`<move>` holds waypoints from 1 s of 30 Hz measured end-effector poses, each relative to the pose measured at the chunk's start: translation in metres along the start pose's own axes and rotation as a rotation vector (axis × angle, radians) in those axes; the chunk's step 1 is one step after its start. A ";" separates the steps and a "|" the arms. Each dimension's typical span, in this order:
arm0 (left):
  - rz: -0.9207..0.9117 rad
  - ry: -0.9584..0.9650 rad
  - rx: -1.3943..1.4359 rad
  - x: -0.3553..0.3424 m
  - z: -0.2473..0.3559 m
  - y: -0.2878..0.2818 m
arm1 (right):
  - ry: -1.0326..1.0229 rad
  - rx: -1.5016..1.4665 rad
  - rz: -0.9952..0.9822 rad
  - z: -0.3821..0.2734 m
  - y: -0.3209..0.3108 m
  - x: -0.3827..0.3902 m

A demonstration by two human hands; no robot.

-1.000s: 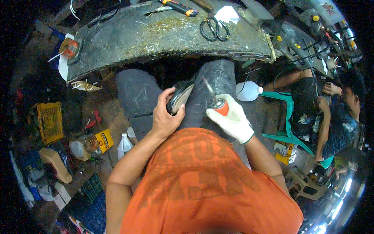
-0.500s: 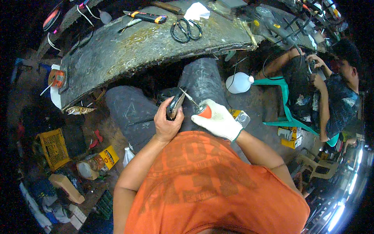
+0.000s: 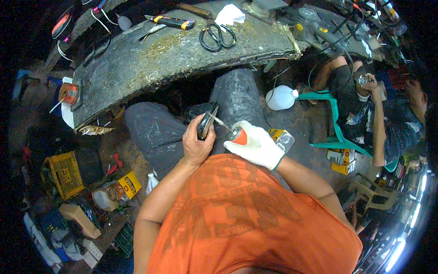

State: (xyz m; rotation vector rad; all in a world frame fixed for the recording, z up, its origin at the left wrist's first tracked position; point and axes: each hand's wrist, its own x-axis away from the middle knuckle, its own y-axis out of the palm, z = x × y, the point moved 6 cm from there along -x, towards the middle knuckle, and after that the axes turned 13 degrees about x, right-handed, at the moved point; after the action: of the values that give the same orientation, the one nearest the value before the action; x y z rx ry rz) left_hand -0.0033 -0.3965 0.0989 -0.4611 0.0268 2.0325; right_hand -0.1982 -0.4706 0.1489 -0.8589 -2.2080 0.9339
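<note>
My bare left hand [image 3: 198,146] is wrapped round a small dark, curved shoe-like piece [image 3: 205,127], held upright between thumb and fingers; its exact kind is unclear. In a white knitted glove, my right hand [image 3: 259,145] grips a short orange cylinder [image 3: 237,136] with a grey round end. From that end a thin pale-tipped rod [image 3: 221,122] slants up and left to the dark piece. Whether the rod's tip touches it, I cannot tell. Both hands are over my lap, below the workbench edge.
On the worn workbench [image 3: 132,64] lie black-handled scissors [image 3: 217,37], a utility knife [image 3: 173,22] and a white scrap [image 3: 229,16]. An orange can [image 3: 70,93] stands at its left end. A white jug [image 3: 281,97] is at right, near a co-worker [image 3: 401,128] on a green chair [image 3: 335,121].
The rod and dark piece have tilted slightly against each other, and the orange cylinder's grey end shows more. At right, the co-worker's hands and head have moved.
</note>
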 end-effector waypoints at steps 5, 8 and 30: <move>-0.011 0.026 -0.030 -0.001 0.001 0.002 | 0.025 0.043 -0.015 0.002 -0.001 0.000; -0.018 -0.005 -0.024 -0.002 0.000 0.003 | -0.026 0.078 0.028 -0.002 -0.003 0.004; -0.302 0.234 -0.222 -0.024 -0.012 0.060 | 0.211 -0.188 0.100 0.050 -0.007 0.011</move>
State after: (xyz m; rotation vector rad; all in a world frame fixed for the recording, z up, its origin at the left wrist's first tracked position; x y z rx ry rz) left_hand -0.0404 -0.4491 0.0852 -0.7932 -0.1208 1.6835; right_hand -0.2429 -0.4860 0.1282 -1.1107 -2.1082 0.6536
